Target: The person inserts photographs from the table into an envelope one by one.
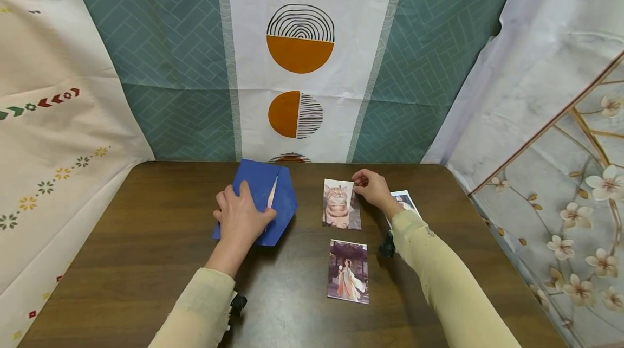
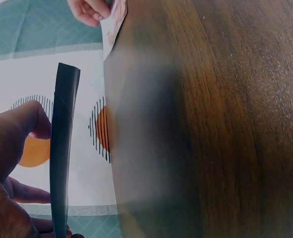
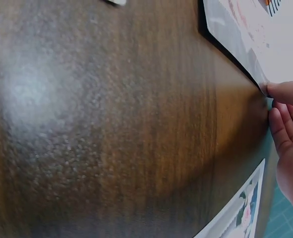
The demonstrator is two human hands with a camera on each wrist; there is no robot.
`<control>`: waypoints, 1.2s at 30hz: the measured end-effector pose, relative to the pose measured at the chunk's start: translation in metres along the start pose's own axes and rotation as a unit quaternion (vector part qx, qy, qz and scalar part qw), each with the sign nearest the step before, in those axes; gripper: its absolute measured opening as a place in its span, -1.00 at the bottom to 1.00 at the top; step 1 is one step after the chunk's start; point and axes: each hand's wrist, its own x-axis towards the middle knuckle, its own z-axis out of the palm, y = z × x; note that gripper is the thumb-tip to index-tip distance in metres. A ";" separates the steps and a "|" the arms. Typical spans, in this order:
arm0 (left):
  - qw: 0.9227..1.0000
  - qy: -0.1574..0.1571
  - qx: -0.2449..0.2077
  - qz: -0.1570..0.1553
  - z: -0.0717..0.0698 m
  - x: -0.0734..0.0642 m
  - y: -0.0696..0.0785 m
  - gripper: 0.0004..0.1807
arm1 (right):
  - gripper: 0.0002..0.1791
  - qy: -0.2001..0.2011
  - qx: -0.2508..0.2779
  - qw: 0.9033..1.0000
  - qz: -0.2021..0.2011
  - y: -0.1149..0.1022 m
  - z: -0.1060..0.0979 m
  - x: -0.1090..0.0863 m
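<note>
My left hand (image 1: pixel 240 214) grips a blue envelope (image 1: pixel 287 204), its fingers spread over the face and the thumb near a slit that shows a pale inside. Seen edge-on in the left wrist view, the envelope (image 2: pixel 63 144) is raised off the table. With thumb and fingertips, my right hand (image 1: pixel 372 189) pinches the upper right corner of a cat photo (image 1: pixel 337 204). In the right wrist view that photo (image 3: pixel 230 32) has its held corner lifted. Below it lies a photo of a figure in a long robe (image 1: pixel 348 272), touched by neither hand.
Another photo (image 1: pixel 405 201) lies partly hidden behind the right forearm. All this is on a dark brown wooden table (image 1: pixel 146 261). A patterned curtain (image 1: pixel 312 77) hangs along the table's back edge, and printed cloths flank both sides.
</note>
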 end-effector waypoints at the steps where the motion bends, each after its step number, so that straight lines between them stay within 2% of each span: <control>1: 1.000 0.000 0.000 0.000 0.000 0.000 0.000 0.04 | -0.75 0.002 0.002 1.000 0.003 0.000 0.000 0.000; 12: 1.000 0.002 0.006 0.002 0.003 0.001 0.000 0.05 | -0.75 0.022 0.056 0.998 0.032 -0.004 -0.002 0.000; 16: 1.000 0.004 0.004 0.001 0.002 0.001 0.000 0.05 | -0.72 0.020 0.104 0.994 0.042 -0.007 -0.004 0.002; 19: 1.000 0.004 0.003 -0.001 0.001 0.001 0.000 0.04 | -0.66 0.014 0.170 0.984 0.051 -0.009 -0.005 0.004; 26: 1.000 0.003 0.002 -0.001 0.002 0.002 0.001 0.04 | -0.56 -0.006 0.319 0.945 0.077 -0.014 -0.007 0.008; 30: 1.000 0.006 0.002 0.003 0.003 0.002 0.001 0.03 | -0.53 -0.014 0.367 0.926 0.085 -0.018 -0.008 0.009; 36: 1.000 0.004 0.001 0.002 0.003 0.003 0.001 0.02 | -0.52 -0.018 0.396 0.914 0.086 -0.025 -0.010 0.009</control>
